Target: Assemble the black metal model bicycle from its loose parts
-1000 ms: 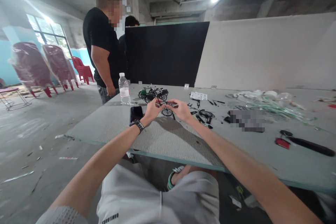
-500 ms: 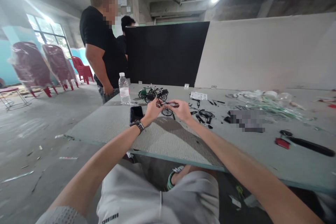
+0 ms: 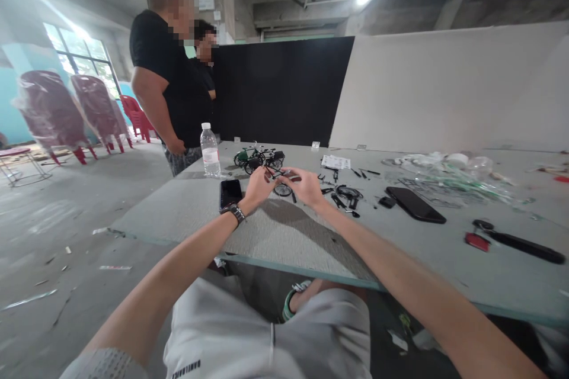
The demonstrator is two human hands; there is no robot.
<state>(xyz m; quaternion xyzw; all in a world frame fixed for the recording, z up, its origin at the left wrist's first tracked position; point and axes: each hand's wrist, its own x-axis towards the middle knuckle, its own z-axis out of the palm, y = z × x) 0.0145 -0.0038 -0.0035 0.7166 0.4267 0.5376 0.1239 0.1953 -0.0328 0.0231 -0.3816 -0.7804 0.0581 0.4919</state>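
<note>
Both our hands meet at the centre of the frame, above the grey counter (image 3: 275, 231). The fingers of our left hand (image 3: 258, 187) and right hand (image 3: 306, 187) are closed in a pinch on a half-built miniature bicycle (image 3: 283, 189), whose small wheel seems to rest on the counter. It looks light, thin and easily bent, so the frame seems a safer hold than the wheel. Finished model bicycles (image 3: 260, 158) stand just behind, and a dark phone (image 3: 230, 193) lies to the left.

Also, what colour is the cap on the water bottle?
White; the water bottle cap shows best in the head view.
</note>
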